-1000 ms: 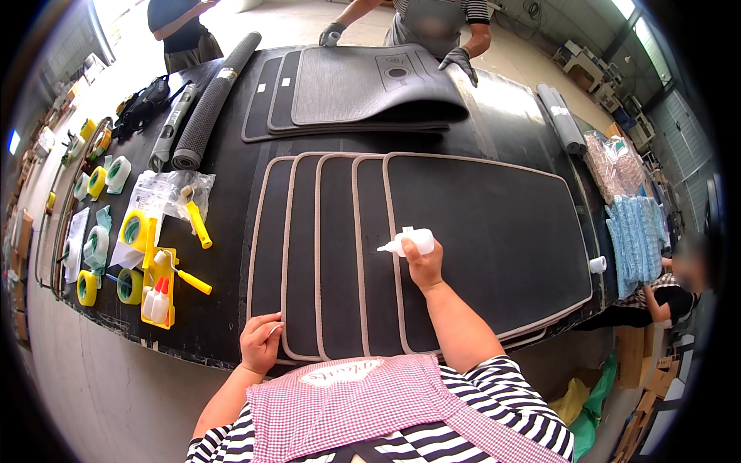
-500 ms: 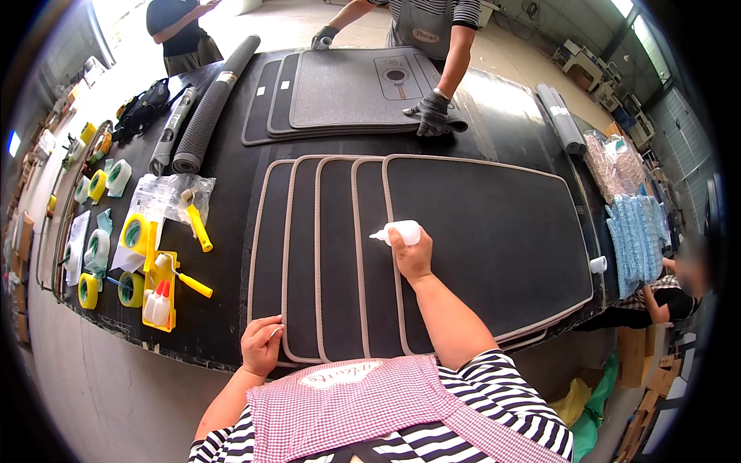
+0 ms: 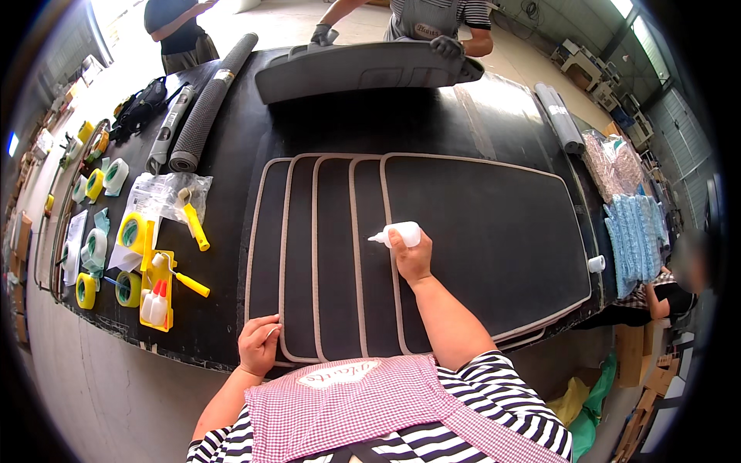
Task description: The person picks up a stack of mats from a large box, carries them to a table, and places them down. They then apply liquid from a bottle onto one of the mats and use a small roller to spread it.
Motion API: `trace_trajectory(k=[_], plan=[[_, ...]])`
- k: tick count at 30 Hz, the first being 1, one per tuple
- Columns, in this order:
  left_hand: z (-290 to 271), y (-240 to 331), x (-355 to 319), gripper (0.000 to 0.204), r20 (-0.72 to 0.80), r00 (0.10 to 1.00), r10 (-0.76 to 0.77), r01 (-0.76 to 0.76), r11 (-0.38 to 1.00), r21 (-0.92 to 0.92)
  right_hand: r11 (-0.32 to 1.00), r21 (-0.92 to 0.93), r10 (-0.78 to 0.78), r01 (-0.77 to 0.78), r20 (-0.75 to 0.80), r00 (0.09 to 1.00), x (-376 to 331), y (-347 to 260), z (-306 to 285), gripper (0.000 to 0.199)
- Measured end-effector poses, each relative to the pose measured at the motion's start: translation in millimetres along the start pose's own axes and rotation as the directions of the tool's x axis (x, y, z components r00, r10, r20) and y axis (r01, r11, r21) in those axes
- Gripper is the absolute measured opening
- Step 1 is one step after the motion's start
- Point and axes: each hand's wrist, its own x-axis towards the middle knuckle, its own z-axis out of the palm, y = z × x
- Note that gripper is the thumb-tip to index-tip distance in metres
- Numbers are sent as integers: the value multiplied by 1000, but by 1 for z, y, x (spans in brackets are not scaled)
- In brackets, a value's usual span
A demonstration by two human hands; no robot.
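Several dark mats with beige edging [image 3: 478, 231] lie fanned in a stack on the black table [image 3: 231, 154]. My right hand [image 3: 411, 258] holds a small white squeeze bottle [image 3: 400, 234] over the stack, its nozzle pointing left at a beige border. My left hand [image 3: 259, 344] rests on the near left corner of the stack, fingers curled on the edging. Across the table a person with gloved hands [image 3: 449, 46] lifts a grey mat [image 3: 363, 71] off the tabletop.
Yellow-handled rollers [image 3: 194, 224], glue bottles in a yellow tray [image 3: 157, 297], tape rolls [image 3: 96, 247] and plastic bags sit at the left. A rolled dark mat [image 3: 210, 104] lies far left. Blue and clear packets [image 3: 633, 231] and a grey roll [image 3: 562, 117] occupy the right. Another person stands at the far left.
The person opposite has raised the grey mat from the table. My right hand with the bottle has shifted slightly along the beige border. My left hand stays on the corner.
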Motion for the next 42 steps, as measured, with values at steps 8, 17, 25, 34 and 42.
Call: trace_trajectory(k=[8,17,25,34,42], plan=[[0,-2,-1,9,6,1000,-3,3,1000,4,997,26,70,-72,76,995,-3,-1,-7,28],[0,-3,-2,9,-1,1000,-9,9,1000,-7,999,-29,21,-21,24,999,-1,-5,-10,25],[0,-1,0,8,3,1000,-5,5,1000,-23,984,152,90,-90,10,996,-14,-16,-18,27],[5,32,27,21,237,969,77,-33,982,-184,41,562,493,-826,708,506,-53,-86,17,43],[30,38,64,19,397,893,211,36,847,-530,-65,133,441,-989,893,91,-82,-122,70,53]])
